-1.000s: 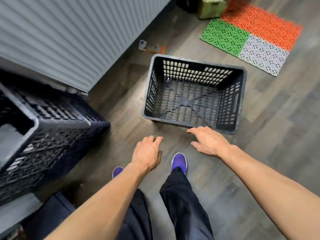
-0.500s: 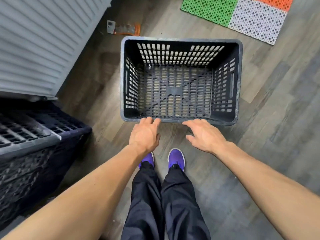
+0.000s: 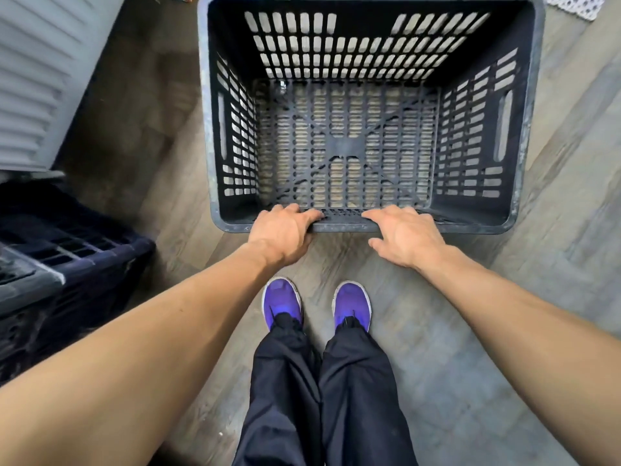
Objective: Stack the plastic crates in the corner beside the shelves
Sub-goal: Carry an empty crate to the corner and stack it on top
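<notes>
Hooking our left hand (image 3: 282, 230) and right hand (image 3: 406, 235) over the near rim of the empty grey crate (image 3: 366, 21), sitting on the floor (image 3: 453, 364) just ahead of our feet (image 3: 351, 304), we are judging it light, stiff and sturdy; the slotted side handles (image 3: 502, 126) are offering a steadier hold.

Crate (image 3: 205, 129) on floor (image 3: 470, 381), straight ahead of us. Our left grip (image 3: 282, 230) and right grip (image 3: 408, 237) side by side on its near rim, fingers hooked over edge. Our shoes (image 3: 282, 302) on floor just behind that rim. Second crate (image 3: 67, 264) far left, well apart from first. Ribbed panel (image 3: 33, 79) behind it, upper left. Mat (image 3: 571, 1) beyond first crate, top right.
</notes>
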A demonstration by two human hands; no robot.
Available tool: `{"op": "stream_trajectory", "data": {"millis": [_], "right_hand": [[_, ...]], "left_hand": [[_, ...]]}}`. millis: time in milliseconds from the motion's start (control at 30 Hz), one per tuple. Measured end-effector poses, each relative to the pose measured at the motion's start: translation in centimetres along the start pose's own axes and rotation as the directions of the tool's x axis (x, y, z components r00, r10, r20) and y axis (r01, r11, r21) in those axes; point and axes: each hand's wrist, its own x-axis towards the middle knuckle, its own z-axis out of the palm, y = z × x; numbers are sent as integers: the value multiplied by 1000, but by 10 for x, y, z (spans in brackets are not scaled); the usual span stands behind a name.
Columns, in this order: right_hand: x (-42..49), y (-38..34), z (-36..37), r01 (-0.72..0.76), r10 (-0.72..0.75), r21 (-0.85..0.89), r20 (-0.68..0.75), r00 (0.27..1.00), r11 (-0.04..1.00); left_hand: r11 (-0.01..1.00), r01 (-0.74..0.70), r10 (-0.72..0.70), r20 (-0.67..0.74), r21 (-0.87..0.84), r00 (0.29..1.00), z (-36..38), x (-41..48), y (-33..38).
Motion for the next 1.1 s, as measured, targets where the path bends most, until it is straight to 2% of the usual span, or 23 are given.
{"op": "stream_trajectory", "data": {"millis": [167, 333, 533, 967, 1100], "right_hand": [[19, 8, -1, 15, -15, -33, 20, 1000, 999], [12, 10, 2, 54, -55, -54, -15, 998, 997], [-3, 15, -12, 79, -79, -58, 5, 997, 995], [-82, 22, -79, 221, -260, -238, -150, 954, 946], [-103, 15, -103, 245, -277, -232, -120, 953, 941]], "left_hand": [[1000, 0, 1, -40, 9, 999, 7, 11, -4], [1000, -10, 10, -49, 7, 999, 7, 7, -5], [998, -47, 49, -80, 34, 996, -1, -6, 3], [983, -131, 153, -188, 126, 970, -69, -76, 23], [988, -142, 150, -160, 61, 976, -90, -100, 25]]}}
